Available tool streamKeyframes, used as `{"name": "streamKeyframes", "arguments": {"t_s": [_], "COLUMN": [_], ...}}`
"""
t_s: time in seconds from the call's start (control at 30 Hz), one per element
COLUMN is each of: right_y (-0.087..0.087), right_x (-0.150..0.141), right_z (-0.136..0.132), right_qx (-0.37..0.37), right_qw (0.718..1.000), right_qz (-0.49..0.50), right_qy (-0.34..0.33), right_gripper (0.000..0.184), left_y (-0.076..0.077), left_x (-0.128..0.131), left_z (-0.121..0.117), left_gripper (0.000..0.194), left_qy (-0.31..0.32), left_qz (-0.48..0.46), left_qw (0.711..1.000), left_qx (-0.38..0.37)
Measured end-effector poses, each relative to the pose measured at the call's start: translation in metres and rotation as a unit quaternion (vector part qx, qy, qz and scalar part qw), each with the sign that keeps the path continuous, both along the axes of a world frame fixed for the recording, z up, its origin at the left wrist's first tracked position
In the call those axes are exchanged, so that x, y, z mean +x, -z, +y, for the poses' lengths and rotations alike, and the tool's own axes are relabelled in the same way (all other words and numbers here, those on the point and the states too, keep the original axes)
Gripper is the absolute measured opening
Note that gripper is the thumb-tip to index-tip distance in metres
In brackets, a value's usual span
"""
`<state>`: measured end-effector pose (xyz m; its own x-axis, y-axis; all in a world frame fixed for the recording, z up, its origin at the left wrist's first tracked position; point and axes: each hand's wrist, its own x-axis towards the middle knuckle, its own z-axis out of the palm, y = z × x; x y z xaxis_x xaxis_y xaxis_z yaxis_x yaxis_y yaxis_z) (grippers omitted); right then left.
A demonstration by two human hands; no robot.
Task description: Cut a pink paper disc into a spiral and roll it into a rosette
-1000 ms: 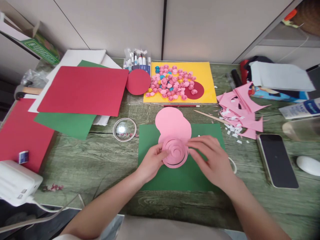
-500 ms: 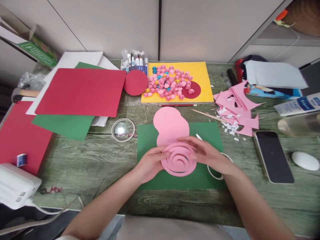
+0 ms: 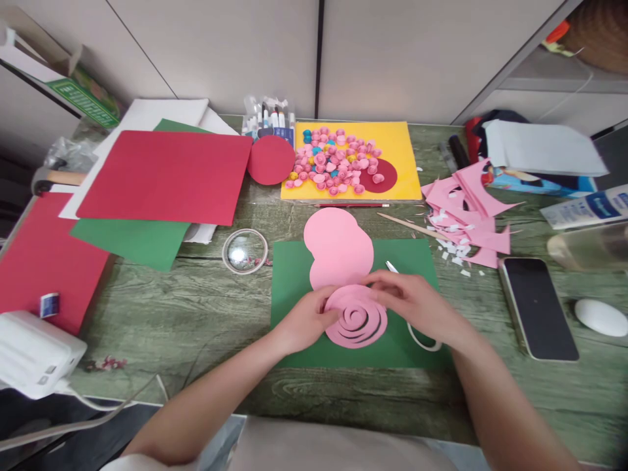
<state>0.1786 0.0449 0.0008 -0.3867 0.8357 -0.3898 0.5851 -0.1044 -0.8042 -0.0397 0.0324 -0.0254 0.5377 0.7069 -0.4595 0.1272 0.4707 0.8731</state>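
A round pink paper spiral [image 3: 354, 320], cut into a coil with dark gaps between its rings, is held low over the green sheet [image 3: 289, 288]. My left hand [image 3: 307, 320] pinches its left edge, thumb on top. My right hand [image 3: 409, 297] grips the upper right edge between thumb and fingers. Just beyond the spiral lie overlapping pink paper circles [image 3: 336, 245]. Scissors [image 3: 424, 339] rest on the green sheet, partly hidden under my right hand and wrist.
Small rolled paper roses [image 3: 338, 160] cover a yellow sheet [image 3: 409, 144] at the back. Left of centre lie a tape roll [image 3: 224, 252] and red card [image 3: 167, 176]. Pink scraps [image 3: 471, 216], a phone [image 3: 538, 307] and a white mouse [image 3: 601, 317] are on the right.
The spiral has turned in my hands, its centre curl shifting and its gaps opening more on the lower right. Both hands still hold its edges. The whole view has shifted slightly.
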Motion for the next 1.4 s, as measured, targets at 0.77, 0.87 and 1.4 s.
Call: {"name": "streamKeyframes", "arguments": {"t_s": [0.77,0.87,1.4], "right_y": [0.041,0.043,0.011], "right_x": [-0.037,-0.042,-0.017], "right_z": [0.061,0.072,0.036], "right_qx": [0.364,0.366,-0.003], "right_qw": [0.886,0.899,0.995], "right_qz": [-0.204,-0.182,0.099], "right_qy": [-0.203,-0.156,-0.014], "right_gripper": [0.053,0.045,0.035], "left_y": [0.003,0.006,-0.005], "left_x": [-0.001,-0.001,0.000], "left_z": [-0.001,-0.002,0.006], "left_gripper": [0.019,0.020,0.037], "left_qy": [0.081,0.071,-0.219], "left_qz": [0.008,-0.002,-0.154], "left_qw": [0.997,0.997,0.936], "left_qx": [-0.012,-0.022,-0.230]}}
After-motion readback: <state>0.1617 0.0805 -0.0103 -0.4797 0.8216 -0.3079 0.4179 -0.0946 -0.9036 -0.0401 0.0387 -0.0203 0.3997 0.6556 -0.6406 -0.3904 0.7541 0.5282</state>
